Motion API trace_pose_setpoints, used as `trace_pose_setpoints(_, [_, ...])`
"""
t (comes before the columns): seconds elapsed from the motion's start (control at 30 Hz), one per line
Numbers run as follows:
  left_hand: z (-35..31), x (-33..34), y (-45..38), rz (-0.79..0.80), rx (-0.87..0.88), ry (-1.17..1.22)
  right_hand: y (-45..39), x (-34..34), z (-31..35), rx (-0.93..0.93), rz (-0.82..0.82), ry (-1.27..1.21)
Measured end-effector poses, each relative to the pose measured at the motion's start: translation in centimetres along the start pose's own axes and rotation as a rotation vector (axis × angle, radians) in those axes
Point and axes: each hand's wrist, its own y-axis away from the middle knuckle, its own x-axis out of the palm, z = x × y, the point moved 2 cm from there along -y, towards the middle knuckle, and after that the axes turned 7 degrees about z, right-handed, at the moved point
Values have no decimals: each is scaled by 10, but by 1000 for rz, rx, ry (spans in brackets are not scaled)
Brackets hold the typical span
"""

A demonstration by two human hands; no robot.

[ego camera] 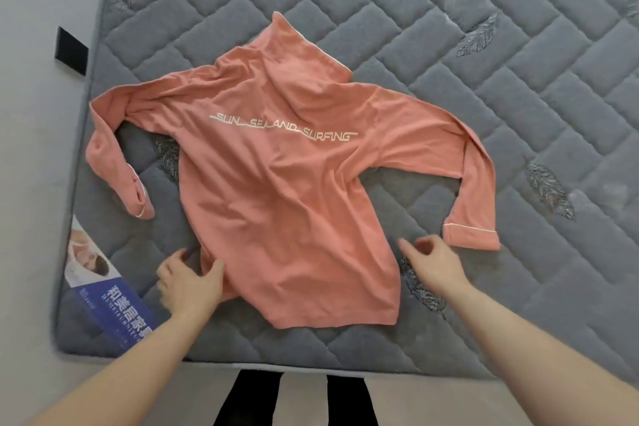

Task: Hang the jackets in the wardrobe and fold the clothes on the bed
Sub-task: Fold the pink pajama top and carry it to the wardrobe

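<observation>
Grey quilted mattress (449, 62) with stitched leaf motifs, filling most of the view; pale floor along the left side and near edge. Blue printed label (114, 304) lying on the near-left corner of the mattress. Small black block (72, 51) on the floor beside the left edge.

Salmon-pink long-sleeved shirt (276, 190) spread back-up near the middle of the mattress, collar pointing away, hem toward the near edge, white lettering across the shoulders. Left sleeve bent back on itself, cuff lying close to the left side of the body; right sleeve angled outward and down, white-piped cuff flat on the quilt.

Left hand (190, 284) at the near-left hem corner, thumb lying on the pink fabric, fingers curled at the cloth's edge and apparently pinching it, fabric bunched just beside the thumb. Right hand (435, 263) hovering off the shirt, between the right edge of the body and the right cuff, near both but touching neither; fingers loosely spread and relaxed, holding nothing. Dark trouser legs (297, 398) visible below the mattress edge.
</observation>
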Motion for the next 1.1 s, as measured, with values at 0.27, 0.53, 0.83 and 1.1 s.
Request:
trace_pose_setpoints(0.27, [42,-7,4,462,-88,122,64,98,-57,94,208,0])
trace_pose_setpoints(0.53, [110,-56,16,337,-118,-415,110,85,-77,370,600,209])
trace_pose_setpoints(0.83, [60,-119,-58,386,-36,-501,61,45,5,93,260,510])
trace_pose_setpoints(1.1, [-71,-136,-176,98,-75,-53,-2,93,161,-160,201,32])
